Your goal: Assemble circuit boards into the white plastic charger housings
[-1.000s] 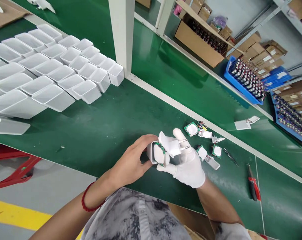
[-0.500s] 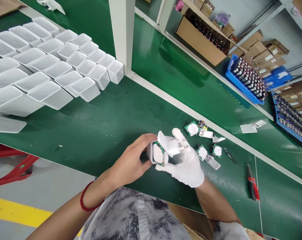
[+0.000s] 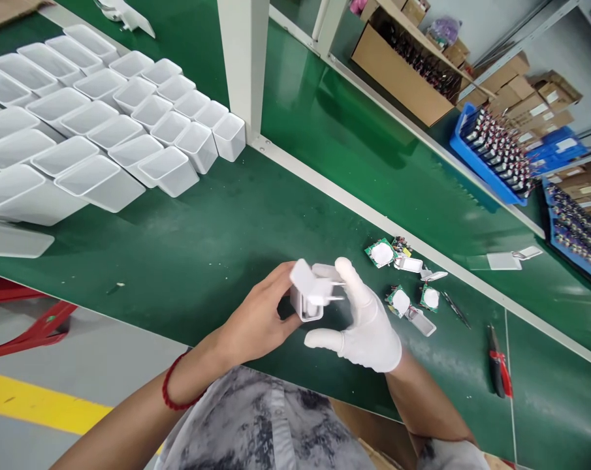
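My bare left hand [image 3: 256, 320] grips a small white charger housing [image 3: 302, 303] from the left. My right hand [image 3: 366, 323], in a white glove, holds the white plug cap [image 3: 317, 282] with two metal pins against the top of that housing. Both hands are closed and hover just above the green bench [image 3: 202, 241]. To the right of my gloved hand lie several small green circuit boards [image 3: 398, 299] with white pads and loose white caps [image 3: 407, 264].
Rows of white open housings [image 3: 99, 130] fill the bench's left side. A white post [image 3: 243, 62] stands behind them. Red-handled cutters [image 3: 498, 369] and tweezers [image 3: 454, 307] lie at the right. Blue trays of parts [image 3: 491, 156] and cardboard boxes [image 3: 403, 75] sit beyond.
The plug cap has swung over the housing's open face and now hides the circuit board inside. My right fingers have shifted up around it. The view drifted slightly.
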